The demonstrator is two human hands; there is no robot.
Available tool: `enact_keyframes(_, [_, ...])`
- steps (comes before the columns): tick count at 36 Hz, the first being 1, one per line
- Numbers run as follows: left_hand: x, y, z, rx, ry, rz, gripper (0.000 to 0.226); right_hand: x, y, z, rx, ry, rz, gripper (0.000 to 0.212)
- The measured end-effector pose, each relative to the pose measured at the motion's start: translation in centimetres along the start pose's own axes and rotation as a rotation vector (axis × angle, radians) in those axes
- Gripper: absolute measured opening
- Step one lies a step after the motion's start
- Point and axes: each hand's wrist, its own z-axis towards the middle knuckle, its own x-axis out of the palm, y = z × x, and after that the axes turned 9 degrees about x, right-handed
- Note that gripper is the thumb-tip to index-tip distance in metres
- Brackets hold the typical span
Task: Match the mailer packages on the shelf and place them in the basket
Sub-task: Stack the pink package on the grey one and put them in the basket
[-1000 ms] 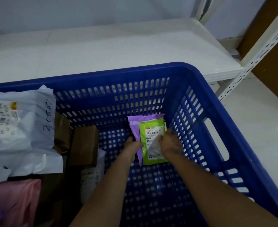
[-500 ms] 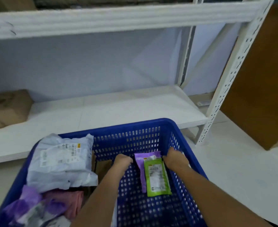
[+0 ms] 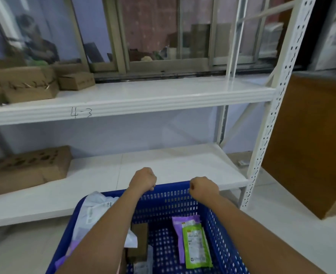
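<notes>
Green mailer (image 3: 197, 246) and purple mailer (image 3: 184, 230) now lie released on the floor of the blue basket (image 3: 218, 234), green on top of purple, against the right wall. A second ago both hands were down on that pair; they have since lifted clear. Reads as one matched pair delivered, next search about to begin.

Left hand (image 3: 143, 179) and right hand (image 3: 203, 187) are apart, each curled into a loose fist at the basket's far rim. Whether the fingers grip the rim or just hover above it, cannot tell.

White mailer (image 3: 96, 212) at basket's left. Beyond: lower shelf (image 3: 163, 165), cardboard box (image 3: 26, 169); upper shelf marked "4-3" (image 3: 81, 113).
</notes>
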Motion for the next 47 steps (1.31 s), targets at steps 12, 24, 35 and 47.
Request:
enact_keyframes(12, [-10.4,-7.0,2.9,-0.013,0.206,0.650,0.033,-12.0,7.2,3.8,-0.044,0.055,-0.158,0.025])
enact_keyframes(24, [-39.0,-30.7,3.0,-0.096,0.254,0.561,0.032,-46.3,17.4,0.7,-0.123,0.089,-0.190,0.039])
enact_keyframes(35, [-62.5,-59.4,0.4,-0.094,0.415,0.374,0.051,-83.1,25.6,-4.1,-0.105,0.180,0.105,0.026])
enact_keyframes(47, [-67.3,-66.4,1.9,0.098,0.172,0.607,0.059,-93.9,24.0,-1.5,-0.099,-0.153,-0.012,0.034])
